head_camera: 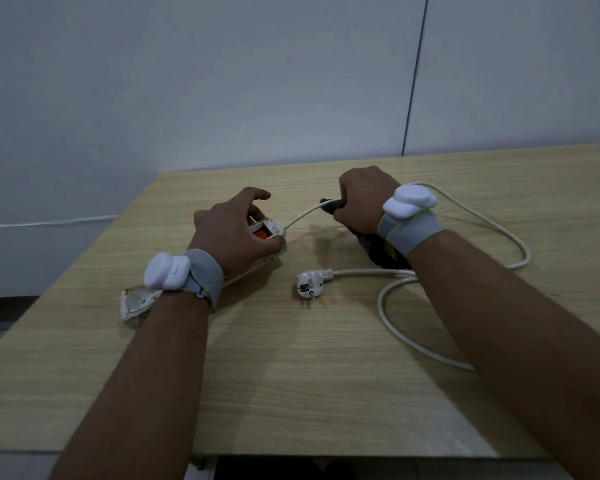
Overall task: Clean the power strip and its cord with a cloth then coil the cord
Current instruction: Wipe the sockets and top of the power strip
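A white power strip with an orange switch lies slantwise on the wooden table. My left hand grips its switch end, where the cord comes out. My right hand is closed around a dark grey cloth wrapped over the white cord, a short way from the strip. The rest of the cord loops behind my right wrist, round to the right and back under my forearm. Its white plug lies pins up on the table between my hands.
The table stands against a pale wall, with its left edge running diagonally beside the power strip. Both wrists carry grey straps with white sensor pods. A cord loop lies on the table at the right.
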Motion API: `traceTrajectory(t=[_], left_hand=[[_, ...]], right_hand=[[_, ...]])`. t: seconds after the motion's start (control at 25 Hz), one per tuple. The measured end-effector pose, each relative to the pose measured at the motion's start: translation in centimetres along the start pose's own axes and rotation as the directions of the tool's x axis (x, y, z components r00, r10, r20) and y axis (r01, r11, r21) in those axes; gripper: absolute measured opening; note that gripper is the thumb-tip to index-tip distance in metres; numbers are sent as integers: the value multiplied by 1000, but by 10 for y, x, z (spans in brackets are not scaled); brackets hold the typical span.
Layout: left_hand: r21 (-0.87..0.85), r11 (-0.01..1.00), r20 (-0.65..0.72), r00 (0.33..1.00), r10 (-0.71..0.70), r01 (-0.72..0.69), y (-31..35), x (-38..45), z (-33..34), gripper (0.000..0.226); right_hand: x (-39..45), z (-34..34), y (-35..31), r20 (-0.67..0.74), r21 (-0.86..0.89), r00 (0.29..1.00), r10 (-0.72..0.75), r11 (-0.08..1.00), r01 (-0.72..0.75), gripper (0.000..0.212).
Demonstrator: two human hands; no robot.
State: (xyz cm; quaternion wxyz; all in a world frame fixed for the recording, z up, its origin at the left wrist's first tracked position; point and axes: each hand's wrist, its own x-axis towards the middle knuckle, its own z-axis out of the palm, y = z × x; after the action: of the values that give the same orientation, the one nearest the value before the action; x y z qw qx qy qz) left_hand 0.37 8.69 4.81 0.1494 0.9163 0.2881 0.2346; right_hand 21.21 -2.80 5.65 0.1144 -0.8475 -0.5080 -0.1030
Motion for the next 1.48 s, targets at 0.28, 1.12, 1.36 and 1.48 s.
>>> traceTrajectory(t=[0.28, 1.12, 1.36, 1.48], left_hand=[[18, 1000, 1, 1000, -2, 2, -3, 1, 1, 70], [146, 987, 88, 993, -75, 61, -9, 6, 15, 67], [-131, 990, -149, 988, 26, -46, 5, 4, 8, 71], [-542, 824, -259, 966, 22, -164, 24, 7, 8, 57]], right_hand=[[5, 0, 20, -6, 8, 993, 119, 993, -119, 38], [-7, -35, 8, 149, 311, 988, 30, 947, -75, 20], [-16, -27, -28, 209, 491, 955, -210, 867, 83, 28], [-20, -24, -45, 208, 574, 935, -286, 810, 120, 28]])
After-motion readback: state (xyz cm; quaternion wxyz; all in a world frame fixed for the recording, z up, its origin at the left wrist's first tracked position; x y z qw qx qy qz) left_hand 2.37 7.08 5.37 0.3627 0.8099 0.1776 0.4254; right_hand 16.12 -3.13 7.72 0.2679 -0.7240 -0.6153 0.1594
